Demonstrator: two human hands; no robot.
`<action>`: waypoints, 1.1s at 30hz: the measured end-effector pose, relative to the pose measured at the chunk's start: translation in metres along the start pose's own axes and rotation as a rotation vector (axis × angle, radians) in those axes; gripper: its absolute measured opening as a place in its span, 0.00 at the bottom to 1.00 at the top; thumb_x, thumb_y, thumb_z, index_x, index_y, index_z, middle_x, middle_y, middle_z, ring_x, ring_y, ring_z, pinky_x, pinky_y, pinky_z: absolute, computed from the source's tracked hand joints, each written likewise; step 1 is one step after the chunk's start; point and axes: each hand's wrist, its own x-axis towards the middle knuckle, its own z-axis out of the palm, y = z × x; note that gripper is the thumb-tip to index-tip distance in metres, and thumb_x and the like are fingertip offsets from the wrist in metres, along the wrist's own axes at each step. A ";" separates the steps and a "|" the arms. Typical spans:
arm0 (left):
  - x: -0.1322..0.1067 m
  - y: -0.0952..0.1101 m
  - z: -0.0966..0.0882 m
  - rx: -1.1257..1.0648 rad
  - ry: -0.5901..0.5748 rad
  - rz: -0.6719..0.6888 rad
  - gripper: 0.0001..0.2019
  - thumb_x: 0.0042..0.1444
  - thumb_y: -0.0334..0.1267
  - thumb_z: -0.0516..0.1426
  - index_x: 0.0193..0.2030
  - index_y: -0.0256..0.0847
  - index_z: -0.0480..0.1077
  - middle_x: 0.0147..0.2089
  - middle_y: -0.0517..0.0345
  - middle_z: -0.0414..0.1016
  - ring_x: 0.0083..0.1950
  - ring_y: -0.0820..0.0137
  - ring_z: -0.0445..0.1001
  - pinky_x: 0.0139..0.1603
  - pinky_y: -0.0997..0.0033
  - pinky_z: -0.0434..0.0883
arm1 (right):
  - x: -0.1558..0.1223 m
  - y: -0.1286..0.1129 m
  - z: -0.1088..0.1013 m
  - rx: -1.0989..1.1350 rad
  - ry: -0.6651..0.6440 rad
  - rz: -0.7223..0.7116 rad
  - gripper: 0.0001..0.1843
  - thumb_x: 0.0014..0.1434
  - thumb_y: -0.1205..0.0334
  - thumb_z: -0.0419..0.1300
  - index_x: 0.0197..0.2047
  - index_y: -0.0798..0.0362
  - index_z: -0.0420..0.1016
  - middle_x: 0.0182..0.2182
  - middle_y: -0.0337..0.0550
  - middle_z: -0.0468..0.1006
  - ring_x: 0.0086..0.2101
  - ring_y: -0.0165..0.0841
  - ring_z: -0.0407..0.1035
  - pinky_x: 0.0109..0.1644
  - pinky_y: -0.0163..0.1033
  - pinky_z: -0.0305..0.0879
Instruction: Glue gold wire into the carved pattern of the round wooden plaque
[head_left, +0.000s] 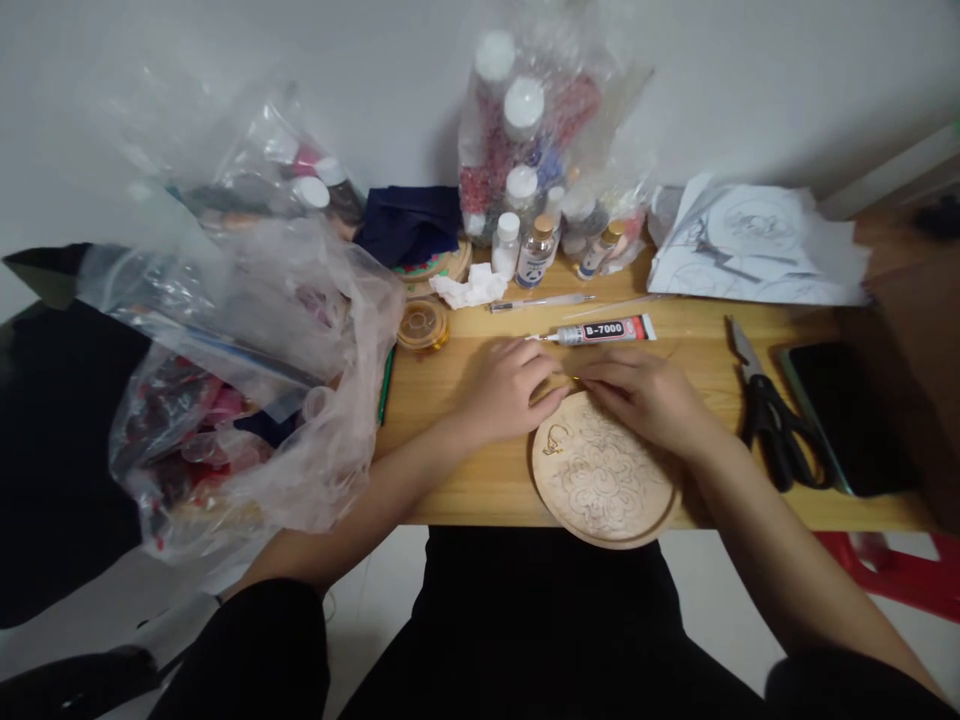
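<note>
A round wooden plate [604, 490] with a pencilled flower pattern lies at the table's front edge. On its upper left sits a small looped piece of gold wire [555, 440]. My left hand [517, 385] is closed with curled fingers beside the plate's top edge; what its fingertips hold, if anything, is hidden. From the right, my right hand [641, 395] reaches over the plate's far rim, its fingertips pinched on a short bit of gold wire [576, 378]. Just beyond the hands lies a B-7000 glue tube [604, 330], its nozzle pointing left.
Black-handled scissors [772, 420] and a phone [851, 415] lie right. A gold wire spool [422, 326], a pen [540, 302], small bottles [535, 252] and a bag of jars [525, 130] stand behind. Plastic bags [247, 400] crowd the left; drawn sheets [757, 245] lie back right.
</note>
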 end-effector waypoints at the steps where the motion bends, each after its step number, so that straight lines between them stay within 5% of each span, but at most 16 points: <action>1: 0.000 -0.001 -0.001 0.028 0.045 -0.041 0.09 0.62 0.40 0.56 0.42 0.38 0.73 0.41 0.52 0.74 0.45 0.64 0.71 0.46 0.62 0.67 | 0.000 0.002 0.000 0.033 0.017 0.013 0.10 0.64 0.67 0.55 0.43 0.54 0.78 0.39 0.47 0.81 0.40 0.37 0.76 0.42 0.41 0.73; 4: 0.002 -0.007 -0.002 0.144 0.101 -0.202 0.12 0.63 0.36 0.55 0.51 0.38 0.72 0.48 0.49 0.74 0.50 0.60 0.69 0.50 0.58 0.66 | -0.001 0.005 0.001 0.102 0.046 0.048 0.10 0.64 0.66 0.56 0.44 0.54 0.78 0.40 0.47 0.82 0.42 0.37 0.77 0.45 0.42 0.74; 8: 0.007 -0.012 0.000 0.178 -0.025 -0.342 0.16 0.61 0.38 0.59 0.55 0.40 0.70 0.53 0.49 0.72 0.55 0.58 0.67 0.55 0.56 0.65 | -0.003 0.001 0.003 0.175 0.101 0.110 0.10 0.62 0.64 0.58 0.44 0.52 0.80 0.40 0.47 0.82 0.41 0.37 0.77 0.45 0.44 0.74; 20: 0.042 0.002 0.003 0.225 -0.173 -0.254 0.14 0.59 0.40 0.61 0.51 0.41 0.73 0.51 0.50 0.71 0.55 0.57 0.66 0.54 0.57 0.64 | -0.016 0.029 0.003 0.339 0.749 0.647 0.11 0.59 0.57 0.58 0.35 0.54 0.78 0.31 0.47 0.81 0.32 0.36 0.74 0.39 0.43 0.72; 24: 0.053 0.000 0.010 0.241 -0.173 -0.218 0.09 0.60 0.39 0.60 0.45 0.40 0.75 0.49 0.49 0.72 0.53 0.57 0.66 0.52 0.57 0.64 | -0.018 0.034 -0.001 0.401 0.816 0.699 0.12 0.58 0.55 0.59 0.32 0.54 0.77 0.29 0.44 0.80 0.32 0.34 0.74 0.40 0.42 0.72; 28: 0.051 -0.012 0.009 0.231 -0.104 -0.248 0.12 0.64 0.41 0.55 0.49 0.40 0.73 0.48 0.48 0.71 0.51 0.59 0.67 0.52 0.58 0.65 | -0.018 0.035 -0.006 0.442 0.864 0.730 0.17 0.59 0.49 0.60 0.29 0.54 0.76 0.27 0.44 0.78 0.31 0.33 0.74 0.37 0.40 0.71; 33: 0.048 -0.013 0.004 0.061 0.020 -0.166 0.20 0.68 0.51 0.47 0.51 0.40 0.72 0.44 0.51 0.72 0.46 0.63 0.68 0.48 0.61 0.67 | -0.016 0.032 -0.006 0.748 0.771 0.694 0.30 0.60 0.34 0.53 0.47 0.51 0.75 0.33 0.45 0.78 0.28 0.31 0.72 0.32 0.38 0.69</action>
